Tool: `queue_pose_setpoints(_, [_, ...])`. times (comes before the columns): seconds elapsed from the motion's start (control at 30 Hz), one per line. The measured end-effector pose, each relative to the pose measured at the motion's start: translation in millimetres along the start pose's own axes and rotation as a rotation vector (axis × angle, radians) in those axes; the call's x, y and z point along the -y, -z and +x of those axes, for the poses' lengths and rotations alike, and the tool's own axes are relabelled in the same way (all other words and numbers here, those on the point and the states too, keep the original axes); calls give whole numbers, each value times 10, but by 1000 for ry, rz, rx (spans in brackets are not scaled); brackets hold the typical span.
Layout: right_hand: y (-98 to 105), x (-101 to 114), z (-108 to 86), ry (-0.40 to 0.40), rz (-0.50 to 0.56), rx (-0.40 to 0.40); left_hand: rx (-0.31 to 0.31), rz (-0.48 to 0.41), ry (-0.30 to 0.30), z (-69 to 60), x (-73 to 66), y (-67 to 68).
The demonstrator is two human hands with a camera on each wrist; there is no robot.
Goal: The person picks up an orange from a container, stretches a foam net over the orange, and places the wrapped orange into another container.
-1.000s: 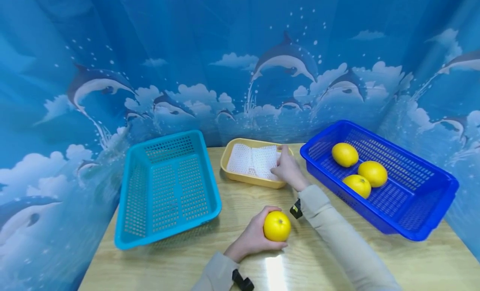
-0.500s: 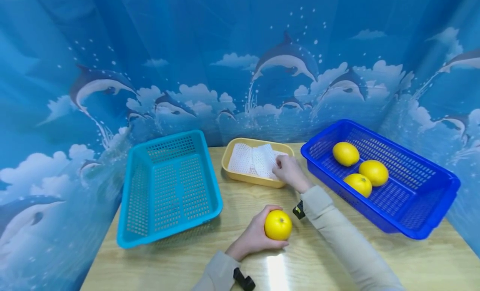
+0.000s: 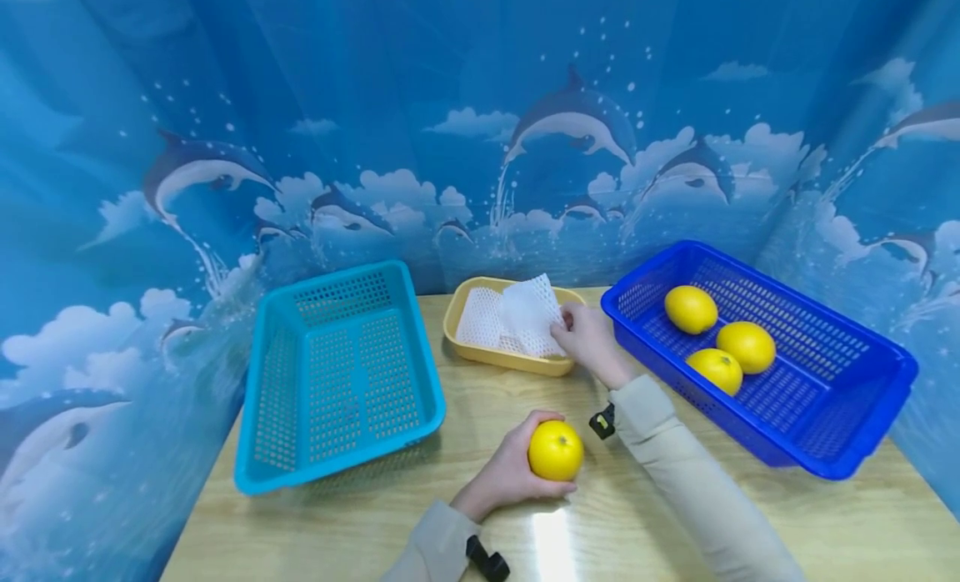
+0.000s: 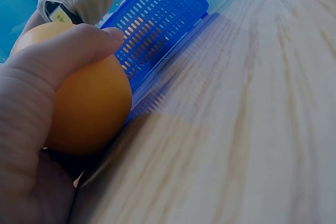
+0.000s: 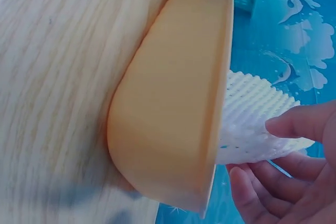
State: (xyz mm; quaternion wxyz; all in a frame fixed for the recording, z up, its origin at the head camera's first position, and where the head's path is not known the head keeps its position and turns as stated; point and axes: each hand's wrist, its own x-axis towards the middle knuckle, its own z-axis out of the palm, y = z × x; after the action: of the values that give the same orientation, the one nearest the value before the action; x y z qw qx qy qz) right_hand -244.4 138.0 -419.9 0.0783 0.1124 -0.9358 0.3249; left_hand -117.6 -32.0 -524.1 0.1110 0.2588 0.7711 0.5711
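Note:
My left hand (image 3: 515, 465) grips a yellow-orange citrus fruit (image 3: 556, 451) low over the wooden table, its thumb curled round the side in the left wrist view. Above the cream tray (image 3: 510, 359), my right hand (image 3: 592, 340) pinches a white foam net sleeve (image 3: 531, 312) between thumb and fingers. One end of that sleeve (image 5: 257, 114) rises past the tray rim in the right wrist view. Another flat foam net sleeve (image 3: 478, 317) lies in the tray's left part. How many sleeves lie beneath is hidden.
A dark blue perforated basket (image 3: 832, 415) with three yellow fruits (image 3: 746, 346) stands on the right. On the left is a turquoise basket (image 3: 352, 373). A curtain printed with dolphins (image 3: 480, 132) hangs behind the wooden table (image 3: 637, 515).
My right hand has taken hold of a foam net sleeve and raised it slightly from the tray. The left hand with the fruit has stayed nearly still.

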Motion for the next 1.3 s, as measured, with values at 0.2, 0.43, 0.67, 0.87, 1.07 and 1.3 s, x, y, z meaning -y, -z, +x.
queue_pose_setpoints(0.2, [60, 13, -77, -9, 42, -66, 1, -25, -23, -4, 22, -8])
queue_pose_setpoints(0.43, [141, 77, -173, -4, 76, -96, 4, -31, -37, -27, 27, 1])
queue_pose_setpoints(0.67, [297, 198, -283, -24, 186, -102, 5, -35, -28, -22, 12, 1])
queue_pose_setpoints(0.87, [401, 263, -405, -21, 253, -124, 0, -35, -35, -7, 13, -3])
queue_pose_setpoints(1.07, [482, 306, -605, 19, 253, -151, -3, -31, -75, -1, 38, -1])
queue_pose_setpoints(1.3, [524, 374, -891, 71, 251, -211, -3, -34, -83, -26, 53, -15])
